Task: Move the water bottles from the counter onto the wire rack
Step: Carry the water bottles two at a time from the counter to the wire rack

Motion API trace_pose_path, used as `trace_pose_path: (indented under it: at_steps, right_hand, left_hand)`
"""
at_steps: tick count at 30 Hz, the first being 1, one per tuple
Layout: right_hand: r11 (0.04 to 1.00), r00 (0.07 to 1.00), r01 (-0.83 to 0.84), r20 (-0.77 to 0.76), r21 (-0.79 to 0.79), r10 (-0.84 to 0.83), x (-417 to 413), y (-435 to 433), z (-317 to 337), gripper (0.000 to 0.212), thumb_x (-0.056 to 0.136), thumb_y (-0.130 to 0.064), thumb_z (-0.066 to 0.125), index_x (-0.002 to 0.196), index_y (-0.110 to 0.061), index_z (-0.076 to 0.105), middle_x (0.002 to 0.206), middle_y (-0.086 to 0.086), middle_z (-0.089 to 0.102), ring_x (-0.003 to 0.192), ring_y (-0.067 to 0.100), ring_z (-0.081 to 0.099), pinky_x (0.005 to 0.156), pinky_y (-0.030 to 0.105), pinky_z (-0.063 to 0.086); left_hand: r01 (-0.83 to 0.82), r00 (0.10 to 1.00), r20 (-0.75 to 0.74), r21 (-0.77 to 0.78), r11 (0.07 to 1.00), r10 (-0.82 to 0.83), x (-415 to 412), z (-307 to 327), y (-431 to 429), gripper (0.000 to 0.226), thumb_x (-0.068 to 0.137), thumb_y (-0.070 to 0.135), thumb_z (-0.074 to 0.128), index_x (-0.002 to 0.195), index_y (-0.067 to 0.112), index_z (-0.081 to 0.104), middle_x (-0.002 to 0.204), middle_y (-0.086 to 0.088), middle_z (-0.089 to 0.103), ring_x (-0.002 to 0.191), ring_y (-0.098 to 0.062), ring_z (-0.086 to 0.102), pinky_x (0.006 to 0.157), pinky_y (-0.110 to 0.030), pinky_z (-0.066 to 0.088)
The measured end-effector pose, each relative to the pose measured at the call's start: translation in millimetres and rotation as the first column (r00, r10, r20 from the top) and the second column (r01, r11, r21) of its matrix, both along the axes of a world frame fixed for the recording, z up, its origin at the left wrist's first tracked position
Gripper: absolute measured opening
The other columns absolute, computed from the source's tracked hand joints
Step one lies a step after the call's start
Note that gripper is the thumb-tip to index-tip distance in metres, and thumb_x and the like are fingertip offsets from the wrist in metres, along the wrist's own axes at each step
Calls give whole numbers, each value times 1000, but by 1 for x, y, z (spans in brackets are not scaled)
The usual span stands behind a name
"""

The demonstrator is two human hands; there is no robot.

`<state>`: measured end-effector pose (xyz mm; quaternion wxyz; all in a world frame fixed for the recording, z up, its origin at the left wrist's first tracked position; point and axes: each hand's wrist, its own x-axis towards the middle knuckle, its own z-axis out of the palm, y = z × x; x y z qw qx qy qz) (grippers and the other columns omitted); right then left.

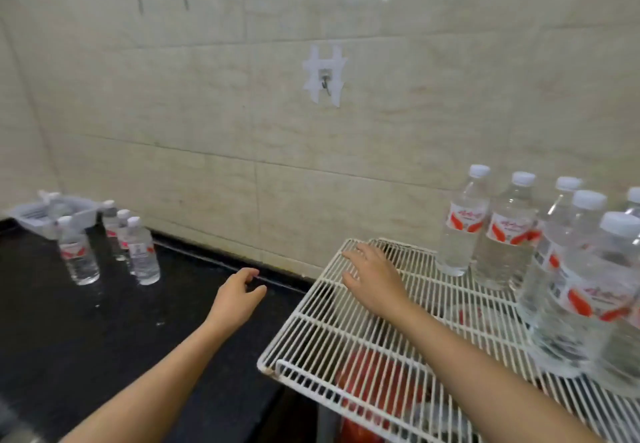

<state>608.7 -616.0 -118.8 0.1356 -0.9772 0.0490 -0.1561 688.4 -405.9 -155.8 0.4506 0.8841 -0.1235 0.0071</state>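
Note:
Several clear water bottles with white caps and red labels stand on the black counter (pixel 104 321) at the far left; the nearest one (pixel 142 252) is at their right side. Several more bottles (pixel 464 221) stand on the right half of the white wire rack (pixel 311 332). My left hand (pixel 239 293) hovers over the counter between the two groups, fingers curled and apart, holding nothing. My right hand (pixel 372 274) is spread over the bare left part of the rack, empty.
A white plastic tray (pixel 38 214) sits at the counter's back left corner behind the bottles. A tiled wall with hooks (pixel 325 83) rises behind. Something red (pixel 374 383) lies under the rack.

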Motion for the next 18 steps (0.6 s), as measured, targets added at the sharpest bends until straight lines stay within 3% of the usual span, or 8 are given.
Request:
trace_pose_path:
  at_steps: [9, 18]
  right_hand:
    - [934, 935, -352, -68, -63, 348, 39, 166, -1, 46, 94, -33, 41, 138, -20, 38, 149, 9, 29, 138, 23, 25, 112, 35, 24]
    - [829, 821, -558, -162, -23, 548, 64, 388, -27, 45, 93, -32, 43, 136, -20, 41, 149, 9, 29, 139, 23, 23, 111, 37, 24]
  left_hand:
    - [-356, 933, 48, -40, 934, 358, -31, -5, 179, 38, 87, 16, 54, 124, 8, 50, 128, -14, 54, 116, -26, 51, 94, -34, 41]
    - [-577, 815, 48, -27, 816, 578, -74, -14, 402, 38, 88, 14, 53, 125, 6, 49, 129, -15, 53, 120, -27, 48, 99, -35, 38]
